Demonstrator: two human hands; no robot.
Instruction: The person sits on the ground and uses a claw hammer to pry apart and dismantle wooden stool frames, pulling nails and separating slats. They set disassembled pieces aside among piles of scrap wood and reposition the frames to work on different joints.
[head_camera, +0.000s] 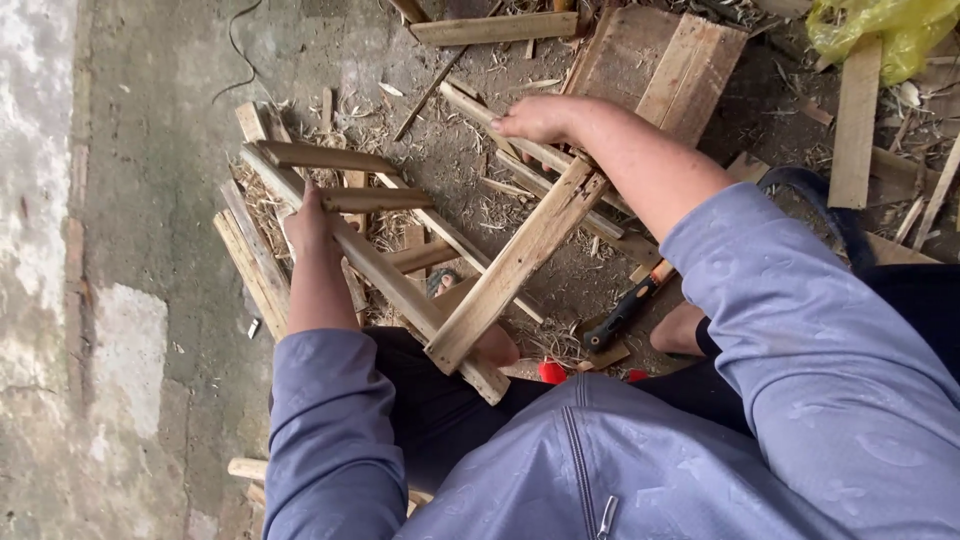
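Wood frame (470, 270) of nailed slats lies tilted over the person's lap, its long plank running from lower left to upper right. Left hand (308, 222) has fingers wrapped around one rail; right hand (540, 118) presses fingers together on another slat. Hammer (625, 308) lies on the floor (150, 200) nearby.

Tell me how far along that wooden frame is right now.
Partly built. Done: several slats already cross the long rails of the wooden frame, which rests against the person's lap. In hand: the left hand grips a rail on one side, and the right hand holds a slat at the far end. Left: loose slats lie on the floor beside the frame, and the hammer lies idle by the knee.
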